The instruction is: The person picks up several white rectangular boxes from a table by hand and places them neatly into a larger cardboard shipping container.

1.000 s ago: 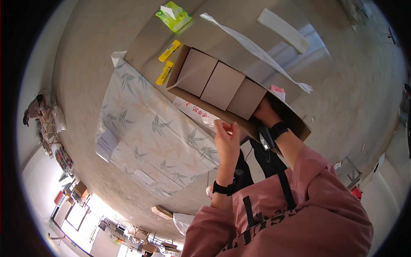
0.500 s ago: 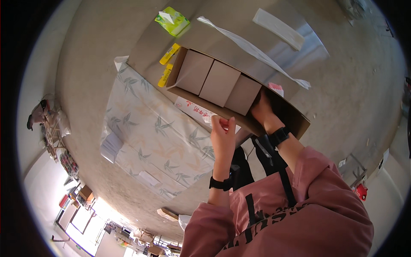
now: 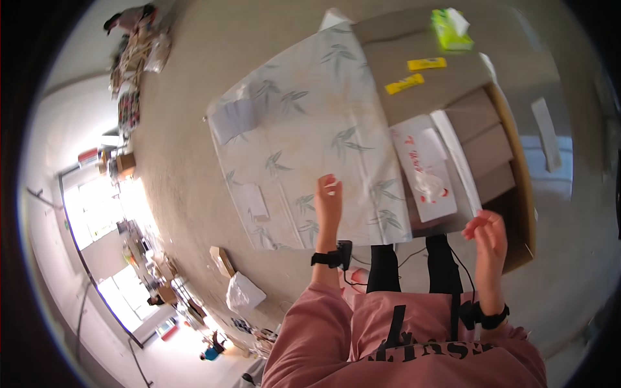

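An open brown carton stands on the table at the right, with several flat cardboard-coloured boxes inside and a dark gap at its near end. My right hand is just outside the carton's near left corner, fingers loosely bent and somewhat apart, with nothing visible in them. Its fingertips are by the end of a white strip along the carton's left edge. My left hand hovers over the leaf-patterned sheet, fingers curled together. A small white bit shows between them, too small to name.
Left of the carton lies a white sheet with red print, crumpled clear plastic on it. Farther back are two yellow packets and a green tissue pack. White papers lie on the patterned sheet. A plastic bag sits on the floor.
My right hand has come out of the carton to its near corner. My left hand has moved away from the carton, over the patterned sheet. The view has swung left.
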### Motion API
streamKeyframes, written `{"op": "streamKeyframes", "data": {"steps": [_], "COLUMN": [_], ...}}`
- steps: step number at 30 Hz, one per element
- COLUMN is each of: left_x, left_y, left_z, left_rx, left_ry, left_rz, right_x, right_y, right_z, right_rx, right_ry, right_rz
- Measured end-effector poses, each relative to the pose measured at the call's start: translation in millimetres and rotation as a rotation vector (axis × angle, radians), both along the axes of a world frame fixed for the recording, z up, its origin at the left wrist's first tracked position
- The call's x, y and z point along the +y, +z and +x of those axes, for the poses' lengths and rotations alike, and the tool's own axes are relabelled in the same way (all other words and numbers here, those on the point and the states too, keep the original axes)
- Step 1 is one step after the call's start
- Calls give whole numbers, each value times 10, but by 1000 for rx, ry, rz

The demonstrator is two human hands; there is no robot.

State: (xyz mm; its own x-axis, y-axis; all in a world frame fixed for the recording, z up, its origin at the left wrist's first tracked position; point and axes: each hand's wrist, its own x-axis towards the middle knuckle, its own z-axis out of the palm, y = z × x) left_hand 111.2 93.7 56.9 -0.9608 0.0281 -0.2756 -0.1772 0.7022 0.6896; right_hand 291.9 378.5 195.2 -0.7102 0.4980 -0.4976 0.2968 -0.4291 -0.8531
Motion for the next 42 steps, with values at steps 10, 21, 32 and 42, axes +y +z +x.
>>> {"op": "streamKeyframes", "data": {"steps": [10,21,32,42], "left_x": [-2297,-2543,-2506,-2116], "left_y": [-485,-901,-782,-375], "left_z": [-1474,-2845,-2571,-606], "left_rx": [89,19,-92,-393], "left_ry": [551,531,520,539], "left_rz": [384,763,947,1116], "right_x": [-1849,-3694,-4187,-3124], "right_y": [-590,-2090,-2197,-1235], "right_z": [-1907,-4373,-4370,-2489], "right_rx": [102,299,280,114], "right_ry": [507,548,440,650], "right_rz": [-233,392,285,34]}}
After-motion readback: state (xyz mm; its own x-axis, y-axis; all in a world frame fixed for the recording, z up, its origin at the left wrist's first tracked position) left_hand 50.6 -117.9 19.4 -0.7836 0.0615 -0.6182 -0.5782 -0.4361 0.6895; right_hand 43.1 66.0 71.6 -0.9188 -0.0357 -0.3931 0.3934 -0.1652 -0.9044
